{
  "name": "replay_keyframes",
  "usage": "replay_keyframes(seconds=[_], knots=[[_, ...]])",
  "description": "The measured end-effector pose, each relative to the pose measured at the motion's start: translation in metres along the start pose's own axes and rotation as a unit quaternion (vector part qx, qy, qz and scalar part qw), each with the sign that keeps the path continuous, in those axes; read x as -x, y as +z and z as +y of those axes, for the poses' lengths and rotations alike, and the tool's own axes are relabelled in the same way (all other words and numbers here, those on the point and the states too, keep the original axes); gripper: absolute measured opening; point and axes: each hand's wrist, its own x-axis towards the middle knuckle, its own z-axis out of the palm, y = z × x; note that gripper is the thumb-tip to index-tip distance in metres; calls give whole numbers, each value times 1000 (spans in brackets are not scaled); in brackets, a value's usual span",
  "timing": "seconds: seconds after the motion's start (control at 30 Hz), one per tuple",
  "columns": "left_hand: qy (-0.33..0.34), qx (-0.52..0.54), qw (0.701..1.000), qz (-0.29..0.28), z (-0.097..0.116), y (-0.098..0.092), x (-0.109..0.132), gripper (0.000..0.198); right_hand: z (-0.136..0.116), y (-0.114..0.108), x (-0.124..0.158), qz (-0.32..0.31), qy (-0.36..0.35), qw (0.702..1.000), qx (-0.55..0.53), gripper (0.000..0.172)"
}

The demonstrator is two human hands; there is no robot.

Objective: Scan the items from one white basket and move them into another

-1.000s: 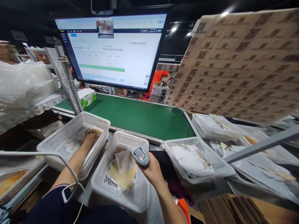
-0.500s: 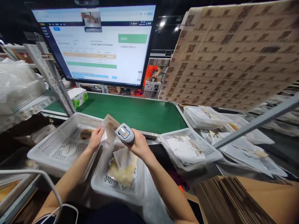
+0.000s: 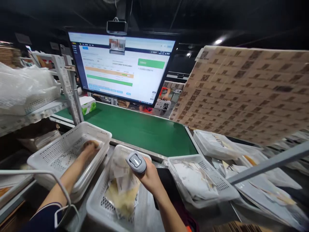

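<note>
My right hand [image 3: 150,175] is wrapped round a grey handheld barcode scanner [image 3: 136,162], held over the far right side of the middle white basket [image 3: 95,196]. In that basket lie a clear packet [image 3: 118,169] with a printed label and a bag of pale yellow contents [image 3: 123,196]. My left hand [image 3: 88,150] reaches into the left white basket [image 3: 51,151], at a packet with a brown item [image 3: 94,143]. Its fingers are blurred and partly hidden, so whether they grip the packet does not show.
A green conveyor belt [image 3: 145,129] runs behind the baskets, below a monitor [image 3: 120,67]. To the right stand a basket of white papers [image 3: 193,180] and a hanging sheet of printed codes [image 3: 241,93]. A grey metal bar [image 3: 267,164] slants across. A white cable [image 3: 45,174] crosses my left arm.
My left hand has let go of the labelled packet, now in the middle basket, and moved left into the left basket. The scanner stays in my right hand. The view has tilted upward.
</note>
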Motion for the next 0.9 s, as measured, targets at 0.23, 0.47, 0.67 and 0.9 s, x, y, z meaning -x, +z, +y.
replay_keyframes(seconds=[0.23,0.47,0.67,0.9], knots=[[7,-59,998,7,-8,14,13,34,6,-2,0,28,20,999,3,51],[86,67,989,98,54,-41,-6,30,-5,-4,-24,51,-18,999,2,49],[194,218,956,15,94,-31,52,51,-35,7,-62,49,-40,998,7,39],[190,273,940,-72,94,18,116,56,-32,-12,-27,48,-21,998,-23,41]])
